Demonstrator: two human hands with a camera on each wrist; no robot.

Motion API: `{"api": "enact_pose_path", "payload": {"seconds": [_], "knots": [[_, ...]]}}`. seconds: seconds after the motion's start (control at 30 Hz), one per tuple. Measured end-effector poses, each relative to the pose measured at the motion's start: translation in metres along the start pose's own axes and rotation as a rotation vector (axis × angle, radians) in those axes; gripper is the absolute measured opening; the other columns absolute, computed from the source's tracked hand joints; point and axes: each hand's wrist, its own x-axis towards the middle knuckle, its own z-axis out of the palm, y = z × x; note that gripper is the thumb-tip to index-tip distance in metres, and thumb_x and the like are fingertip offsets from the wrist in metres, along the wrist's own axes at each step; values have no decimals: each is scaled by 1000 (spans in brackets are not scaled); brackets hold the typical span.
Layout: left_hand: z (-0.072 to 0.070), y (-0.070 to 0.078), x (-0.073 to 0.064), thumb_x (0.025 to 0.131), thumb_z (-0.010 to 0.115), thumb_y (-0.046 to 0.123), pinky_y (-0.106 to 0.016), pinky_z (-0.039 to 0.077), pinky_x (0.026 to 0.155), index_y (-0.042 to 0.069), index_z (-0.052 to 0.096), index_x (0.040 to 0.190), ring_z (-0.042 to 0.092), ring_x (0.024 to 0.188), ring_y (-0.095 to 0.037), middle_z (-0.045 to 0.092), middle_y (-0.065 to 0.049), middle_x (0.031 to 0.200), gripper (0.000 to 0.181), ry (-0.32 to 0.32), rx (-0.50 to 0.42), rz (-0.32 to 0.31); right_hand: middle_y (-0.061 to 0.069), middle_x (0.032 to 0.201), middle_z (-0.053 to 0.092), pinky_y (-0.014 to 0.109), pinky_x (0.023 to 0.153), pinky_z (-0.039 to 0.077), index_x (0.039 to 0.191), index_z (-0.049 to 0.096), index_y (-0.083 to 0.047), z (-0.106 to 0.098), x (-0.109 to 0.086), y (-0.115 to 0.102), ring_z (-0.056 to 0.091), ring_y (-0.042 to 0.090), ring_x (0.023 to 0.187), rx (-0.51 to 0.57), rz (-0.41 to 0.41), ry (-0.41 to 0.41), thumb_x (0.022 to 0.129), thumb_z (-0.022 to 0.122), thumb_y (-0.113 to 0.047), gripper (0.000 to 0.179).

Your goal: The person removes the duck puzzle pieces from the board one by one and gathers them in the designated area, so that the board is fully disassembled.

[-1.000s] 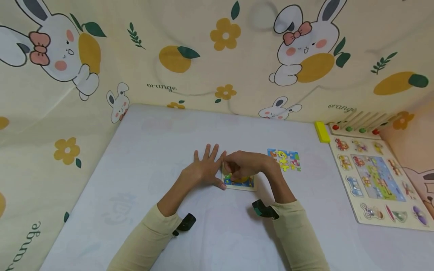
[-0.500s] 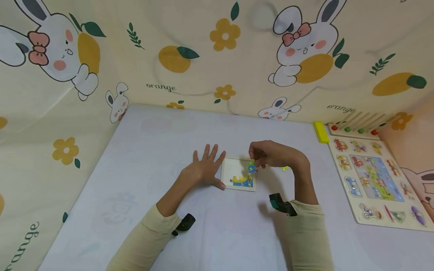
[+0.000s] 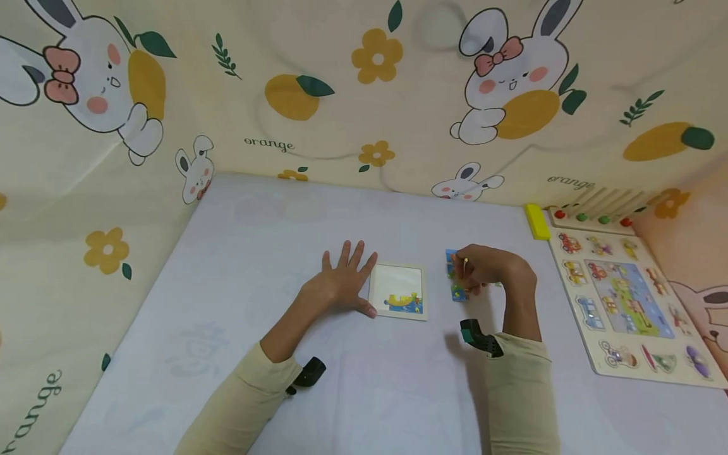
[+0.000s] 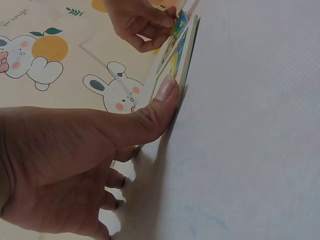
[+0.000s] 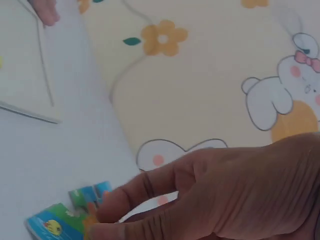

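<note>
My left hand lies spread on the table, its thumb at the left edge of the shallow puzzle tray. Joined yellow and blue jigsaw pieces fill the tray's lower right part; the rest of its bottom shows white. Right of the tray, my right hand bends down over a group of jigsaw pieces, most of it hidden by the hand. In the right wrist view, thumb and forefinger pinch an orange-coloured jigsaw piece. Beside them lies a blue-green piece with a yellow chick.
At the right stands a large wooden picture puzzle board. Behind it is a pegged board with red and green dots, and a yellow block beside that. A rabbit-print cloth hangs behind the white table.
My right hand lifted a blue jigsaw piece out of the tray and carried it right to the loose pieces. My left hand has stayed by the tray.
</note>
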Motion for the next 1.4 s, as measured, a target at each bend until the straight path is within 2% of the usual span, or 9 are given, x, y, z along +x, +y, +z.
{"api": "enact_pose_path", "payload": {"seconds": [0.17,0.33,0.5,0.6,0.83,1.17,1.4], "knots": [[-1,-1,-1,83,79,64,-72,12,127,17,10,170,-7,165,-43,-5,-18,177,120,-6,-14,4,7,81,67,31,71,47,98,64,-3,3,1,-6,61,19,76,-55,150,45,86,77,-6,18],[-1,0,-2,83,79,64,-72,13,127,16,12,170,-6,164,-43,-5,-18,177,119,1,-15,7,8,73,73,28,64,47,96,69,-1,6,0,-15,68,18,69,-123,307,26,84,86,-14,24],[-3,1,-1,84,79,63,-72,13,127,17,11,170,-6,164,-43,-5,-18,177,119,2,-12,10,7,65,74,28,62,49,102,69,2,11,1,-25,71,20,68,-190,403,29,82,89,-18,35],[-4,3,-1,85,78,63,-71,13,127,17,10,170,-6,165,-43,-6,-18,177,118,-3,-9,13,7,65,74,29,63,50,105,68,3,12,2,-25,72,22,71,-184,415,38,81,90,-18,40],[-4,3,-2,84,78,64,-70,14,128,18,11,170,-6,165,-42,-5,-17,177,118,-11,0,-3,6,64,74,28,59,48,95,71,1,12,5,-21,71,18,65,-202,374,25,82,90,-22,32],[-3,2,-3,84,79,62,-71,13,128,17,11,170,-6,165,-42,-5,-17,177,118,3,-13,-2,6,66,74,27,61,49,104,72,4,10,11,-21,70,15,63,-181,408,1,84,88,-26,39],[-4,2,-3,84,78,62,-71,13,128,17,11,170,-6,165,-43,-5,-18,177,118,1,-12,-2,7,67,74,27,60,49,98,74,2,9,13,-15,69,17,63,-160,407,-4,84,89,-25,34]]}}
